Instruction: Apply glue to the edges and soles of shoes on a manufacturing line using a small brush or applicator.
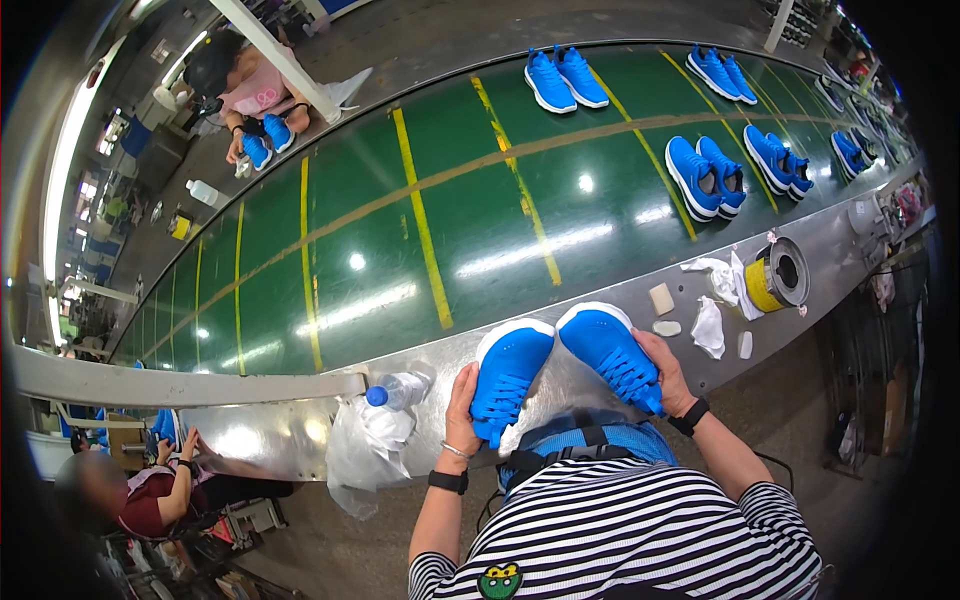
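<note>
Two bright blue lace-up sneakers with white soles are held side by side above the metal ledge (590,400), toes pointing away from me. My left hand (462,412) grips the left sneaker (512,370) along its outer side. Around the outer side of the right sneaker (608,350) my right hand (668,372) is closed. The two toes nearly meet, and the heels spread apart toward my waist. Both laced tops show; the soles' undersides are hidden, as are parts of my fingers.
Beyond the ledge runs a green conveyor belt (380,240) with yellow lines and pairs of blue sneakers (705,178). A yellow-and-black round container (775,278), white cloths (708,328), a capped bottle (398,390) and a plastic bag (368,440) lie along the ledge. Other people work far left and left.
</note>
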A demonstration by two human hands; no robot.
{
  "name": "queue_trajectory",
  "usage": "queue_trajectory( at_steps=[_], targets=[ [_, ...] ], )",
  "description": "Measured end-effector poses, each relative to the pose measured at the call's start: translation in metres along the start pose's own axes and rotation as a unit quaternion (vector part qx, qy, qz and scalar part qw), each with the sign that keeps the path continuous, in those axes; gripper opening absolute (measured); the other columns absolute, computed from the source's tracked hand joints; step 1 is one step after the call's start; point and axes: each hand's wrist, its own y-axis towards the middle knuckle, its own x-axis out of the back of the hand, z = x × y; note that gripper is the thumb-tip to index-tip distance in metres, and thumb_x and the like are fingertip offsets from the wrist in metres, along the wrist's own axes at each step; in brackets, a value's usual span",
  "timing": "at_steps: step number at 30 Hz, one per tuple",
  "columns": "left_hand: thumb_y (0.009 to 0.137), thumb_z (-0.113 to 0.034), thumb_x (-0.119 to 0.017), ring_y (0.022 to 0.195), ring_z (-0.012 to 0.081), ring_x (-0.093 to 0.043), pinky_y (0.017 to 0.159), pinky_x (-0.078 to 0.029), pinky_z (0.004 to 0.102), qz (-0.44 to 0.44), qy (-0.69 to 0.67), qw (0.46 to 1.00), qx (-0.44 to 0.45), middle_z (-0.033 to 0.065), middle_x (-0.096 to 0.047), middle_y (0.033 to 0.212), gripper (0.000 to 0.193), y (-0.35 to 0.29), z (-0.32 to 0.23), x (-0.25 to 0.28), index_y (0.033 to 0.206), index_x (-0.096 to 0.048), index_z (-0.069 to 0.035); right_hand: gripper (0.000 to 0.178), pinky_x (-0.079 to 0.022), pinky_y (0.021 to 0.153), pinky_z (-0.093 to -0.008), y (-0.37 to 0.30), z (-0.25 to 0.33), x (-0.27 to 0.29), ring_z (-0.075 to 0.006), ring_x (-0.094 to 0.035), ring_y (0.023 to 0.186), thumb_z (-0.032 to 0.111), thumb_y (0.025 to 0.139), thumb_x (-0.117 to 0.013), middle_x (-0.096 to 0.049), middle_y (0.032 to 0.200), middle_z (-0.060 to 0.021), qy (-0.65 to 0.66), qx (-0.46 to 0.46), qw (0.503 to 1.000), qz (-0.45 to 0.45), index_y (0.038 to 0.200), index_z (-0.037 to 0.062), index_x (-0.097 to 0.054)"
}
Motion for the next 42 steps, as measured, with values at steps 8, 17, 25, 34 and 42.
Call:
queue_trajectory(
  at_steps=[8,17,25,34,42],
  targets=[
    [0.066,0.0,-0.055,0.108,0.0303,-0.045,0.087,-0.038,0.0333,0.054,-0.01,0.998,0.04,0.021,-0.043,0.117,0.067,-0.007,0.004,-0.018,0.129,-0.031,-0.007,0.061,-0.035,0.09,-0.0321,-0.006,-0.013,-0.015,-0.0254,-0.047,0.103,0.018,0.069,-0.064,-0.049,0.11,-0.0169,0.027,-0.115,0.993,0.019,0.124,0.0085,-0.04],
    [0.068,0.003,-0.05,0.1,0.0252,-0.052,0.084,-0.04,0.0315,0.156,-0.137,0.956,0.207,0.019,-0.052,0.109,0.066,-0.05,0.062,-0.033,0.129,-0.029,-0.005,0.04,-0.044,0.075,-0.0311,-0.018,-0.055,0.028,-0.0204,-0.055,0.085,0.024,0.069,-0.063,-0.056,0.09,-0.0126,0.042,-0.196,0.975,0.096,0.105,0.0071,-0.056],
    [0.072,0.001,-0.05,0.102,0.0212,-0.049,0.086,-0.04,0.031,0.159,-0.161,0.912,0.342,0.0144,-0.047,0.116,0.051,-0.026,0.011,0.018,0.122,-0.039,-0.001,0.02,-0.039,0.075,-0.0378,-0.004,-0.124,0.083,-0.0265,-0.051,0.085,0.018,0.071,-0.06,-0.055,0.085,-0.0095,-0.248,-0.238,0.882,-0.323,0.087,0.0074,-0.058],
    [0.068,-0.022,-0.063,0.107,0.0384,-0.04,0.089,-0.035,0.0401,0.144,0.107,0.977,0.118,0.0258,-0.037,0.118,0.065,0.025,-0.035,-0.027,0.125,-0.035,-0.006,0.009,-0.041,0.062,-0.026,-0.002,-0.15,0.096,-0.0136,-0.049,0.066,0.007,0.079,-0.053,-0.055,0.073,-0.0045,-0.152,-0.17,0.864,-0.449,0.086,0.0019,-0.055],
    [0.063,-0.026,-0.066,0.109,0.0483,-0.036,0.09,-0.037,0.0422,0.248,0.172,0.939,0.166,0.0354,-0.024,0.123,0.088,0.028,-0.029,-0.04,0.134,-0.015,-0.02,0.009,-0.041,0.061,-0.0203,0.045,-0.024,0.045,-0.0058,-0.048,0.068,0.005,0.082,-0.05,-0.052,0.075,0.0002,0.079,-0.164,0.946,-0.267,0.09,0.0021,-0.053]
  ],
)
